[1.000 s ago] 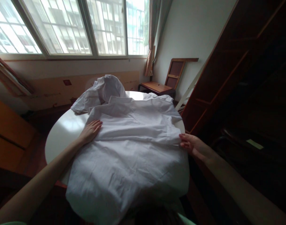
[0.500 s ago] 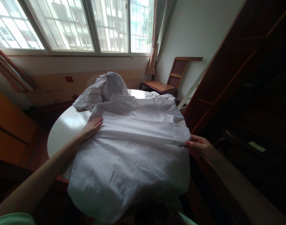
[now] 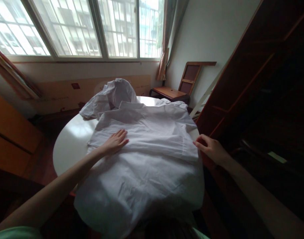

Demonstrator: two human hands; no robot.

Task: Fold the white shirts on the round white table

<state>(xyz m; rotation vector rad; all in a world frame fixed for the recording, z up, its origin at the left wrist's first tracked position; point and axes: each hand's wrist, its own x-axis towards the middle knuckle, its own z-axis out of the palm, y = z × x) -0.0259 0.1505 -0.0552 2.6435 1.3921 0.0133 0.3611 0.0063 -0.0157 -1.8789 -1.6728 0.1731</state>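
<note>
Since the earlier frame the left hand (image 3: 115, 142) has slid from the shirt's left border inward, and now lies flat on the cloth, fingers stretched out and together, palm down, gripping nothing. The right hand (image 3: 211, 149) has let the sleeve's cuff settle; it now sits at the right edge of the table, fingers loosely curled, fingertips touching the cuff end of the sleeve, though whether they pinch the cloth or only rest against it cannot be told.

The white shirt (image 3: 147, 166) is spread across the round white table (image 3: 69, 142), covering its near and right parts and hanging over the near edge. One sleeve (image 3: 152, 144) is folded across the body of the shirt, running from the left hand to the right edge of the table. The collar (image 3: 132, 111) lies toward the far side. Just behind it, at the far edge, a second white garment (image 3: 109, 96) sits in a crumpled heap, touching the shirt.

The left part of the table is bare and shiny. Beyond the far edge stands a wooden chair (image 3: 179, 89) against the wall, beneath a wide window (image 3: 74, 30) with a curtain (image 3: 166, 39) at its right end. A dark wooden cabinet (image 3: 261, 83) rises to the right of the table.
</note>
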